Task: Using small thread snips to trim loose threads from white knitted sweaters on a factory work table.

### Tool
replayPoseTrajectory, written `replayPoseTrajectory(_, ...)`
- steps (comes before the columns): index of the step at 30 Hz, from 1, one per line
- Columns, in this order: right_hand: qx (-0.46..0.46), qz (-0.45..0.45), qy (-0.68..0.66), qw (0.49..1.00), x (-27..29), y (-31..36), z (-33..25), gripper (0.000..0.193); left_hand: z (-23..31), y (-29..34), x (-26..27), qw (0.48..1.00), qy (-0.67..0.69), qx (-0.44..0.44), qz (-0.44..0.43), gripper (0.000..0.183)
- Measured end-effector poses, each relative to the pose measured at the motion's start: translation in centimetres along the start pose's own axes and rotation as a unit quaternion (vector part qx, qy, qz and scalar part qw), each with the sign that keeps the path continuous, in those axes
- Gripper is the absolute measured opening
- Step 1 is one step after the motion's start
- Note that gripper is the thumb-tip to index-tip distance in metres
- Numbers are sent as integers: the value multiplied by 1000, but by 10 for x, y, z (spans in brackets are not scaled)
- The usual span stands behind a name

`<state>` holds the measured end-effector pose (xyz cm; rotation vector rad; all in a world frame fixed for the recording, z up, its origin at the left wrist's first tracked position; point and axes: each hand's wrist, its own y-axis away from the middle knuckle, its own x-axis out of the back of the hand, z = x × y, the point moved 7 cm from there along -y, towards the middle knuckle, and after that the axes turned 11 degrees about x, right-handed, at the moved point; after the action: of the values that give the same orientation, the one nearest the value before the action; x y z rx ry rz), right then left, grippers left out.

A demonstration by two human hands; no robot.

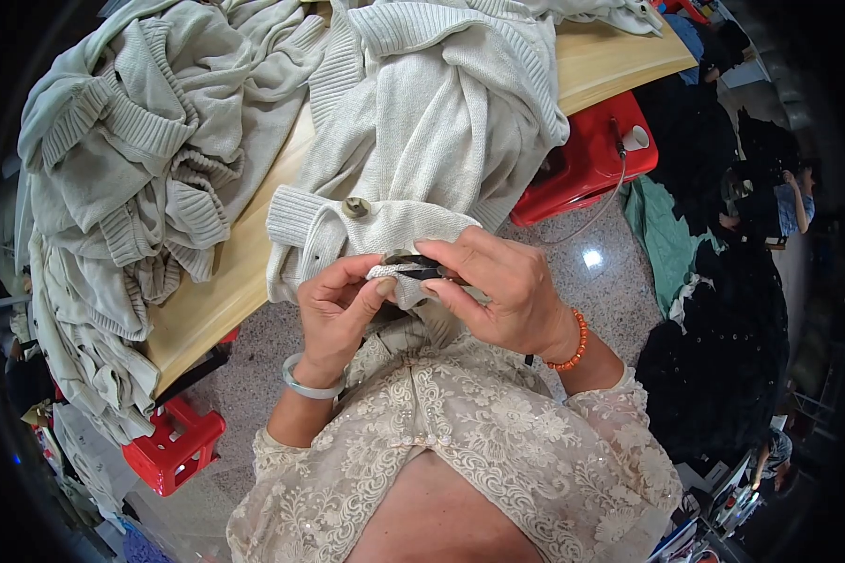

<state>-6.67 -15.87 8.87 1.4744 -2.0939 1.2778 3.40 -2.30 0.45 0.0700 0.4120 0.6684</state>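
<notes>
A cream knitted cardigan (413, 141) hangs over the near edge of the table, its ribbed band drawn up in front of my chest. My left hand (336, 310) pinches a folded edge of this knit between thumb and fingers. My right hand (509, 286) is closed around small dark thread snips (424, 270), their blades up against the pinched fold. Above my left hand a round olive-brown button (355, 207) sits on the knit. Another button is partly seen beside the blades. Whether a thread lies between the blades is too small to tell.
A heap of similar cream knitwear (150, 141) covers the left of the wooden table (620, 61). Red plastic stools (587, 159) stand at the right and lower left. A green cloth (662, 235) and a large dark pile (723, 328) lie to the right. Other people appear at the far right.
</notes>
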Motion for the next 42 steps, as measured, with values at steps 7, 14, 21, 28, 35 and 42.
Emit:
replayPoseTrajectory(7,7,7,8,1000,-3,1,0,32,-1,-1,-1,1000,2,5,-4,25)
replayPoseTrajectory(14,1,18,18,1000,3,3,1,34,-2,-1,0,1000,25,5,-3,24)
replayPoseTrajectory(21,2,15,12,1000,2,3,-1,34,-1,-2,-1,1000,-1,-7,0,24)
replayPoseTrajectory(28,0,23,16,1000,0,4,-1,34,-2,0,-1,1000,-18,-15,16,25)
replayPoseTrajectory(35,-18,29,-9,999,-4,5,0,34,-1,-2,-4,1000,5,0,4,24)
replayPoseTrajectory(42,18,28,34,999,-6,5,-3,34,-2,-2,-2,1000,-1,-2,8,24)
